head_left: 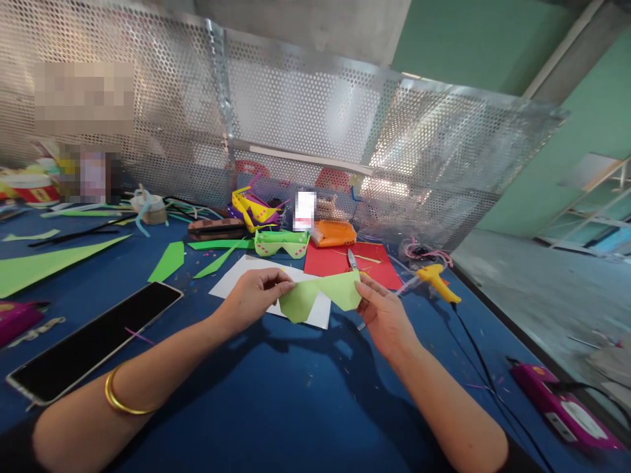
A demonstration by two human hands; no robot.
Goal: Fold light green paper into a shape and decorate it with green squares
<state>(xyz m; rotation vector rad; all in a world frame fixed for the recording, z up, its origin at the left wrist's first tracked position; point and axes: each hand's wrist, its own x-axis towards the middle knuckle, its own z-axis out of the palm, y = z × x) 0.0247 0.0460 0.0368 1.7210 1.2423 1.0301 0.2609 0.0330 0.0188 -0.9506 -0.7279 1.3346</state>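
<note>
Above the middle of the blue table (296,407), I have a light green paper cutout (323,295), shaped like a pair of glasses, held up between both hands. My left hand (254,295) pinches the cutout's left lobe, thumb and fingertips closed on the paper's upper edge. My right hand (384,315) pinches the right lobe the same way, fingers closed on its outer edge, palm turned toward me. The cutout hangs just over the near edge of a white sheet (246,276) lying flat on the table.

Beyond the white sheet, toward the far edge, lies a red sheet (335,263) with a pair of scissors (351,260) resting on it. A yellow glue gun (436,279) sits just right of the red sheet, its black cord running along the right edge toward me. A finished pair of green paper glasses (282,243) stands behind the white sheet, with a yellow and purple pair (254,209) behind it and an orange box (334,232) to the right.

At the left edge, a dark phone (93,341) lies face up, and a big green paper triangle (49,263) lies further back. A gold bangle (121,397) circles my left wrist. A perforated metal screen (296,118) stands along the far edge.
</note>
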